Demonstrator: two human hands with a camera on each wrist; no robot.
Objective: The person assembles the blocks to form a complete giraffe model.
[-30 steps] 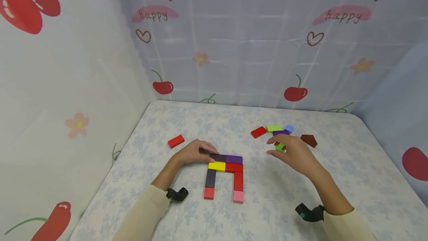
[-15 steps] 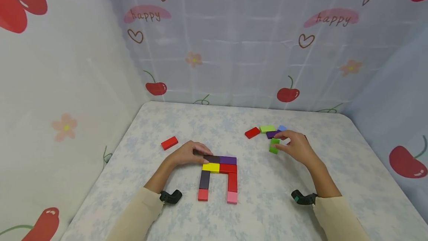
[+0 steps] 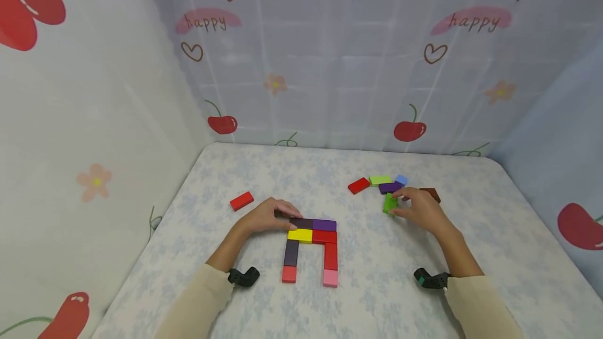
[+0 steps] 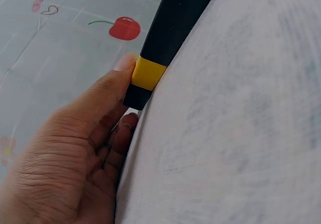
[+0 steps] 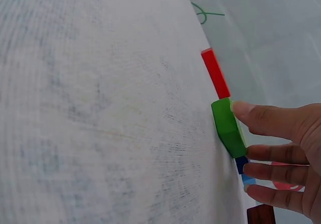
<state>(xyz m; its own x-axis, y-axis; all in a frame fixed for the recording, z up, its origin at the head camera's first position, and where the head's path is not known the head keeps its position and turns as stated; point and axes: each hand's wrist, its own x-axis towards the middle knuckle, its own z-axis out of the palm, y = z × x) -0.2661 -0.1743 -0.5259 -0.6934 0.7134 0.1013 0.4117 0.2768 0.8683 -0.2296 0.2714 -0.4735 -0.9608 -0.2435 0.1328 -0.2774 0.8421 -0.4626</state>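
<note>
Flat colored blocks lie in an arch on the table. My left hand (image 3: 266,216) pinches the black block (image 3: 301,223) at the arch's top left. Its thumb also touches the yellow block (image 4: 149,74) in the left wrist view. A purple block (image 3: 325,225) adjoins the black one, with a red block (image 3: 325,237) below. One leg has a dark block (image 3: 291,252) above a light red one (image 3: 289,274); the other has a red block (image 3: 331,256) above a pink one (image 3: 331,278). At right, my right hand (image 3: 421,211) pinches the green block (image 5: 228,127) by its ends, thumb and index finger touching it.
Behind the right hand lie a red block (image 3: 359,185), a light green block (image 3: 380,180), a purple block (image 3: 389,188) and a blue block (image 3: 401,180). A brown piece (image 3: 431,193) is partly hidden. A red block (image 3: 242,201) lies at left. Printed curtains surround the table.
My right hand has drawn back to the right from over the green block, and its thumb and index finger now meet the block's ends. The left hand stays at the arch.
</note>
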